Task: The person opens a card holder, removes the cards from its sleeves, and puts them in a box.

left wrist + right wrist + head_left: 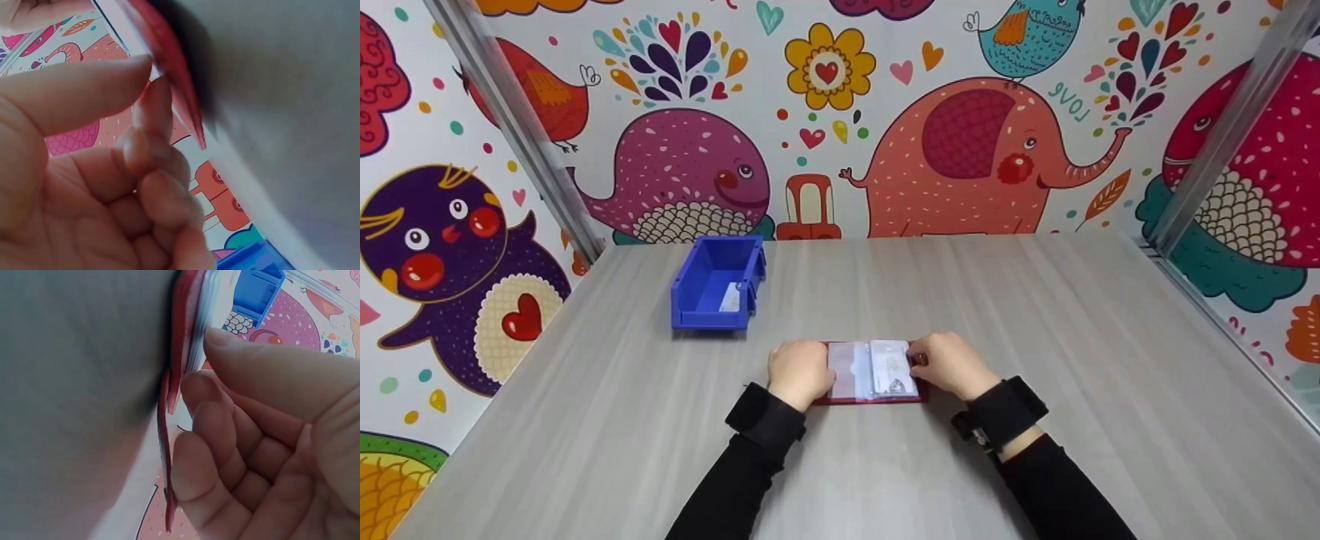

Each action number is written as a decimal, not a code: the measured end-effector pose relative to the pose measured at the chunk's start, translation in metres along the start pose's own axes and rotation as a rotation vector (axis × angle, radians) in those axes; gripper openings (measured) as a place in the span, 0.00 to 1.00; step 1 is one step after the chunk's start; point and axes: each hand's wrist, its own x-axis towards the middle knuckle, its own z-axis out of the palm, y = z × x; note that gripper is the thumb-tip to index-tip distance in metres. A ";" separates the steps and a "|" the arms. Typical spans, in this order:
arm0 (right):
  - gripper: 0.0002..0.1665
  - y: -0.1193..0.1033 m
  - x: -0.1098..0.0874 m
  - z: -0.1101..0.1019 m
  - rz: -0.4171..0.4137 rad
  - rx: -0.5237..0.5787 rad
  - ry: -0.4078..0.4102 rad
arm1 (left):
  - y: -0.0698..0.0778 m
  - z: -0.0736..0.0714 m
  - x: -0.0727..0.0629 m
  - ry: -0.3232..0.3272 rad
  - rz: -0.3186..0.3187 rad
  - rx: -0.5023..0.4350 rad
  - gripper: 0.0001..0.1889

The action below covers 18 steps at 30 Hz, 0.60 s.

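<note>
A red card holder [846, 375] lies spread open on the table, with clear plastic sleeves inside. A white printed card [891, 366] shows in the sleeve on its right side. My left hand [800, 371] pinches the left edge between thumb and index finger; the left wrist view shows the red cover [181, 84] right at those fingertips. At the opposite edge, my right hand [956, 364] grips the stacked sleeves [209, 309], thumb on top and curled fingers beside the red cover. A red flap hangs out past that cover in the right wrist view.
A blue plastic bin [709, 320] stands behind and left of the card holder, with a white card [731, 297] inside it. The wood-grain table [1072, 322] meets cartoon-printed walls [825, 150] at the back and sides. Metal posts [521, 127] rise at the corners.
</note>
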 end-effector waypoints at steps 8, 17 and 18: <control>0.07 0.000 0.000 0.000 -0.002 0.005 0.005 | 0.002 -0.002 -0.001 0.043 0.018 0.010 0.07; 0.09 0.002 -0.001 0.000 -0.031 0.018 0.030 | 0.011 -0.005 -0.004 0.082 0.082 -0.065 0.18; 0.09 0.002 -0.001 0.000 -0.030 0.018 0.029 | 0.013 -0.006 -0.004 0.082 0.096 -0.087 0.18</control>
